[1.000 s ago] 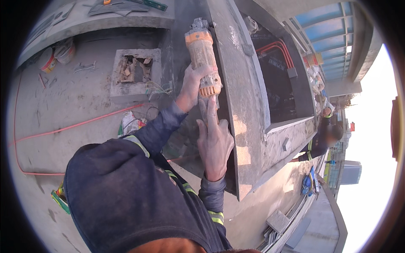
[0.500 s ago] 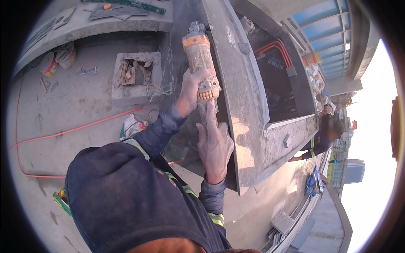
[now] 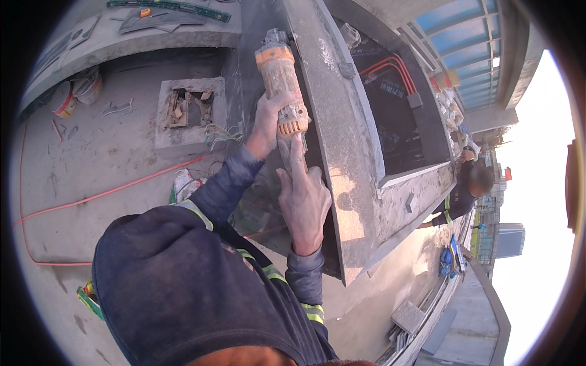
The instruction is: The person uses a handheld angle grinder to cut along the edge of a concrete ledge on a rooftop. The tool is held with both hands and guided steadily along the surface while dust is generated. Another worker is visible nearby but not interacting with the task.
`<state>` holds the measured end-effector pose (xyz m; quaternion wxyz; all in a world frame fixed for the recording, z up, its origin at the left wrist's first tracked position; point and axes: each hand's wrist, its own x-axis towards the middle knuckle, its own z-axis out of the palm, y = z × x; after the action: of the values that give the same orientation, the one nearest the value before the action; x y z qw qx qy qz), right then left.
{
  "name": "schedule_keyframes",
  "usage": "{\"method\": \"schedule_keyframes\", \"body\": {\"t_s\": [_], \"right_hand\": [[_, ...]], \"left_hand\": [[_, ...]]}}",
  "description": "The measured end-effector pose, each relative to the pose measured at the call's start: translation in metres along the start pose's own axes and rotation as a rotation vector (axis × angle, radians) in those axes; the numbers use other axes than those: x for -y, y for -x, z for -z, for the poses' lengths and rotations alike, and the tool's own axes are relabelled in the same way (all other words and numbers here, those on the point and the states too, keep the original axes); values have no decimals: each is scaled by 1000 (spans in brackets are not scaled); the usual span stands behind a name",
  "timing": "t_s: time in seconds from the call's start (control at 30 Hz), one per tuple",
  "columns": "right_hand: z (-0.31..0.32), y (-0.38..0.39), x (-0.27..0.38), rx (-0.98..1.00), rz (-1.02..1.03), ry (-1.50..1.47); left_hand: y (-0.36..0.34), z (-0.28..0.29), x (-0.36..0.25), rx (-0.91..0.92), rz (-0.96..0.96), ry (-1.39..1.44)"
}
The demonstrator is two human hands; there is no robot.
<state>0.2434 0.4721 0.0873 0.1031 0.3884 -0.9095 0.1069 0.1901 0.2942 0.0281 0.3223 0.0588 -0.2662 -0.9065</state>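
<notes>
A dusty orange-and-grey angle grinder (image 3: 281, 76) lies along the edge of a grey stone slab (image 3: 332, 140), its metal head at the far end. My left hand (image 3: 264, 125) is wrapped round the grinder's body from the left side. Behind it, my right hand (image 3: 307, 210) grips the rear end, with the index finger stretched forward along the tool and the thumb on the left. The grinder's disc, if any, cannot be made out. Dust covers both hands and the tool.
Right of the slab is a dark recess (image 3: 390, 116) with red conduits (image 3: 394, 64). Buckets (image 3: 64, 100), a rubble-filled square opening (image 3: 186, 108) and a red hose (image 3: 116, 194) are on the left. A co-worker (image 3: 461, 189) bends at the slab's far right. Stacked tiles (image 3: 408, 318) lie lower right.
The grinder and both my hands have moved slightly farther away along the slab edge. The whole view has shifted a little. My grip looks the same.
</notes>
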Motion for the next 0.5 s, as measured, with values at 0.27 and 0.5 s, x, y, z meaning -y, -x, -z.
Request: {"method": "schedule_keyframes", "body": {"t_s": [0.27, 0.5], "right_hand": [[8, 9, 2, 9, -5, -20], [11, 25, 0, 32, -2, -16]], "left_hand": [[9, -4, -2, -19, 17, 19], [30, -5, -2, -35, 11, -16]]}}
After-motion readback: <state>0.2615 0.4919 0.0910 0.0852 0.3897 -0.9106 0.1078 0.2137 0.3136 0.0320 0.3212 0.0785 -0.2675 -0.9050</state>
